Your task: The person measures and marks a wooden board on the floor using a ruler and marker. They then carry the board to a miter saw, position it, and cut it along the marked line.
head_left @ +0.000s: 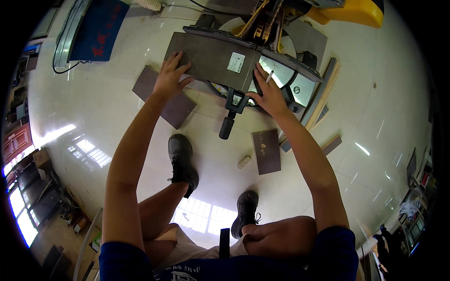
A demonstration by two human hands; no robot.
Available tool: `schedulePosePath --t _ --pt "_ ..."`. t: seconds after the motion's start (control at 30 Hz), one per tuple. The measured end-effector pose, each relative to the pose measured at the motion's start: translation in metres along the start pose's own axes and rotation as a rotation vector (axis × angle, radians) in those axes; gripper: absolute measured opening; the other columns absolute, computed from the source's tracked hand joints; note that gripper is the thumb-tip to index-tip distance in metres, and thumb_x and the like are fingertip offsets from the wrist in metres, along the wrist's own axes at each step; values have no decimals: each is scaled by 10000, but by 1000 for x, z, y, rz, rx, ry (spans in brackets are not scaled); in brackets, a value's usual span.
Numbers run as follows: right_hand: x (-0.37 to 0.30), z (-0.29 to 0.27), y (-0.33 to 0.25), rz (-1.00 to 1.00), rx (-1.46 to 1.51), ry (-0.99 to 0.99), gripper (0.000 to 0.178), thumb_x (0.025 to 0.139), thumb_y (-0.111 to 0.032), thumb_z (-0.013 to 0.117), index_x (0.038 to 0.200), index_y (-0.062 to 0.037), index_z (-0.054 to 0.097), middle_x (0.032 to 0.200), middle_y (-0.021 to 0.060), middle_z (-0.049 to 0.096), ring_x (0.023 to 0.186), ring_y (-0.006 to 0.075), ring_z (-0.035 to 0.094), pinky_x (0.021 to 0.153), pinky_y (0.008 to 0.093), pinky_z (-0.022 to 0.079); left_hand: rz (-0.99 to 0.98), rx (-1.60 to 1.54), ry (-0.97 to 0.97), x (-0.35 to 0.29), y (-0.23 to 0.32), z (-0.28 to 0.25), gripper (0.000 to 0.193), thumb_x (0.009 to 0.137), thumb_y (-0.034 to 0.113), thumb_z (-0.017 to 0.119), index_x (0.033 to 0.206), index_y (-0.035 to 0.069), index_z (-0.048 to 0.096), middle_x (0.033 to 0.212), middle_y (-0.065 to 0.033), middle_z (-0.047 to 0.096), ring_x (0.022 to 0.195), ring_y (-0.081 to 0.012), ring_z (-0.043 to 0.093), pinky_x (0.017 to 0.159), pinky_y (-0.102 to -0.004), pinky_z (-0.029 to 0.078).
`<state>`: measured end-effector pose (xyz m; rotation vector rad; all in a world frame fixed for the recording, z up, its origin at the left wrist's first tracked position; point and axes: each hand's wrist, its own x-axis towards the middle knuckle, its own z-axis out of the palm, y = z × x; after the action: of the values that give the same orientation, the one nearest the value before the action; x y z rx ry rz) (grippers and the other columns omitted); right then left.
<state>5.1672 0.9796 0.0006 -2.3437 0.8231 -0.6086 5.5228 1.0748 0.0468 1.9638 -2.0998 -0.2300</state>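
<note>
A dark grey-brown board (206,61) with a white label (236,62) lies across the bed of a miter saw (281,70). My left hand (171,77) rests on the board's left end, fingers spread over its top and thumb toward its near edge. At the board's right end, my right hand (268,93) touches the edge with fingertips and thumb. A slim white pen (269,76) sticks up from between the right fingers. The saw's black front handle (227,127) juts toward me between the hands.
Brown board offcuts lie on the pale tiled floor, one left (178,108) and one right (267,151), near a small pale block (244,162). Long strips (323,96) lean right of the saw. A blue panel (99,30) stands far left. My shoes (181,154) are close by.
</note>
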Motion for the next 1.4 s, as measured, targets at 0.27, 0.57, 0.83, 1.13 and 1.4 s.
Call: schedulePosePath --t 0.27,0.57,0.83,1.13,1.4 --pt "1 -2 -5 28 10 -23 852 793 -370 810 1449 26 439 1626 107 303 1329 382 482 1092 419 445 -25 28 -134 11 0 -2 497 793 259 790 1250 127 651 1533 -135 446 1441 -344 380 1143 -536 377" --pt "1 0 -3 6 41 9 861 755 -335 841 1433 25 451 1613 124 327 1317 407 488 1091 427 447 -23 45 -159 10 7 -6 553 810 266 772 1341 210 629 1550 -126 419 1462 -329 347 1160 -545 360" --pt "2 -3 -6 26 43 5 844 741 -291 861 1420 19 468 1609 110 346 1339 377 489 1093 413 453 -33 38 -167 11 8 -7 550 818 268 768 1346 211 628 1555 -124 410 1466 -318 338 1168 -544 349" --pt "3 -9 -9 54 51 -11 850 730 -236 887 1425 11 465 1604 98 364 1363 344 490 1112 390 452 44 255 -126 5 14 4 603 819 145 749 1383 161 538 1563 -182 362 1471 -366 321 1175 -536 322" --pt "2 -8 -9 77 63 -12 859 736 -212 876 1449 -18 439 1611 79 352 1356 343 496 1106 396 459 78 275 -36 12 5 5 496 827 41 626 1313 115 561 1468 -167 449 1388 -361 413 1126 -494 375"
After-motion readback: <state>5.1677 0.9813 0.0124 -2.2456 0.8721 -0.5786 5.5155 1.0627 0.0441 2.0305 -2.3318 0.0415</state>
